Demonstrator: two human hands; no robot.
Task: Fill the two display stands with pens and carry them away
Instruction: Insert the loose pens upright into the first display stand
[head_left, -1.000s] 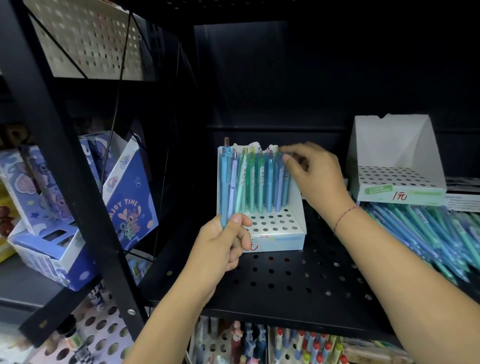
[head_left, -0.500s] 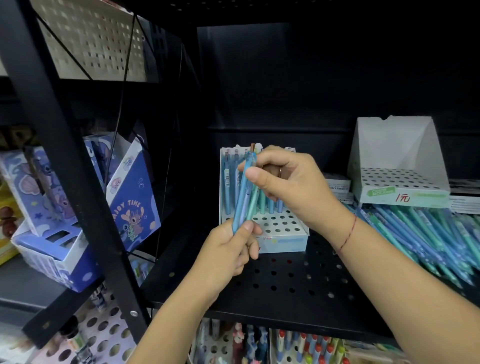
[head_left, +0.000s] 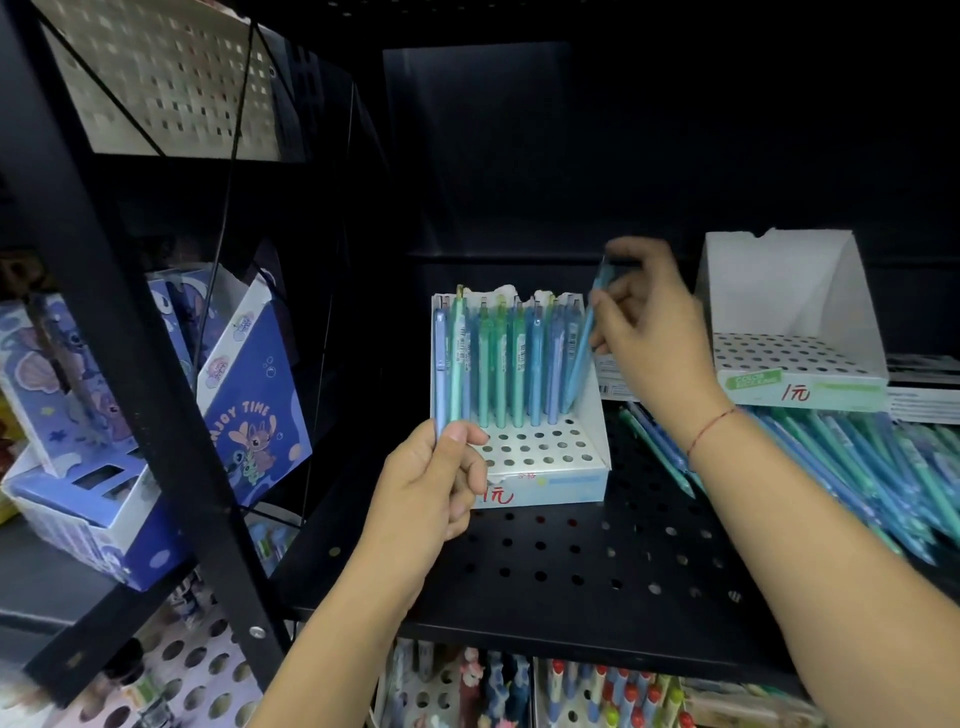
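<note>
Right hand (head_left: 649, 332) pinches a blue pen (head_left: 584, 343), tilted, tip low at the near stand (head_left: 545, 483) and its right-end holes. Left hand (head_left: 431, 493) grips spare pens (head_left: 441, 364) upright. Second stand (head_left: 789, 364) sits empty, right.

Your white perforated cardboard display stand (head_left: 540, 452) holds upright blue-green plastic pens (head_left: 511, 364); the second white stand (head_left: 795, 358) sits empty beside loose pens (head_left: 852, 467).

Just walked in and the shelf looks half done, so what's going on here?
A person is filling the near display stand with pens. The right hand slots a tilted blue pen in at its right end; the left hand holds a few more pens. The second stand is empty, with loose pens lying on the shelf.
</note>
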